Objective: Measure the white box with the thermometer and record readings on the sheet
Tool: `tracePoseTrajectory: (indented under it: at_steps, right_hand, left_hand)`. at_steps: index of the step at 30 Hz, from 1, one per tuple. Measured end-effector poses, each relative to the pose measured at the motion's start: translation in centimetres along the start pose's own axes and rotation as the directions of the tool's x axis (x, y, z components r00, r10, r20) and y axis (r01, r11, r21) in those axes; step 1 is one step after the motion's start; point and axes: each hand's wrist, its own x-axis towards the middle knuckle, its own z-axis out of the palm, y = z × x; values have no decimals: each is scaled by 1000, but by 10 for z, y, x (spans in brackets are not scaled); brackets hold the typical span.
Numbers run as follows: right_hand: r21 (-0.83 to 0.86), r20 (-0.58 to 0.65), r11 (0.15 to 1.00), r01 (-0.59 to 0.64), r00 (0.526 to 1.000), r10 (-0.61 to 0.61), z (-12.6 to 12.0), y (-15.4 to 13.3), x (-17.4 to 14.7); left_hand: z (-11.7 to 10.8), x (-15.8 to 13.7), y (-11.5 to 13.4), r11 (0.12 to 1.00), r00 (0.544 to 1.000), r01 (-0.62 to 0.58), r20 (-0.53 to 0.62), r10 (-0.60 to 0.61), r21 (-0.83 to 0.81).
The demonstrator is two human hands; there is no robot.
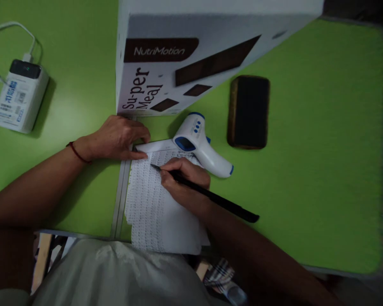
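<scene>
A black pen (223,202) is gripped in my right hand (188,176), its tip touching a sheet covered with rows of small handwriting. This sheet belongs to a notebook (147,208) with a ragged left edge. My left hand (119,138) rests at the top left corner of the notebook, thumb on the page and forefinger apart from it, beside a white strip (156,145). Just above my right hand lies a white and blue infrared thermometer (194,136), partly over the notebook's top. The lower right of the page is partly hidden by my right hand and forearm.
A large white NutriMotion box (153,80) stands behind the notebook. To the right lies a dark phone-like slab (249,112) with brown edges. A white power bank (21,100) with a plugged-in cable (14,23) sits at the left on the green table (322,148).
</scene>
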Motion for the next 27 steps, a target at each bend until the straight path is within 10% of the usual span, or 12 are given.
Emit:
tracePoseTrajectory:
  at_steps: [27]
  right_hand:
    - [1,-46,1000,20,999,-20,1,-1,-1]
  left_hand:
    - [0,0,-1,1000,1000,-6,5,7,-3]
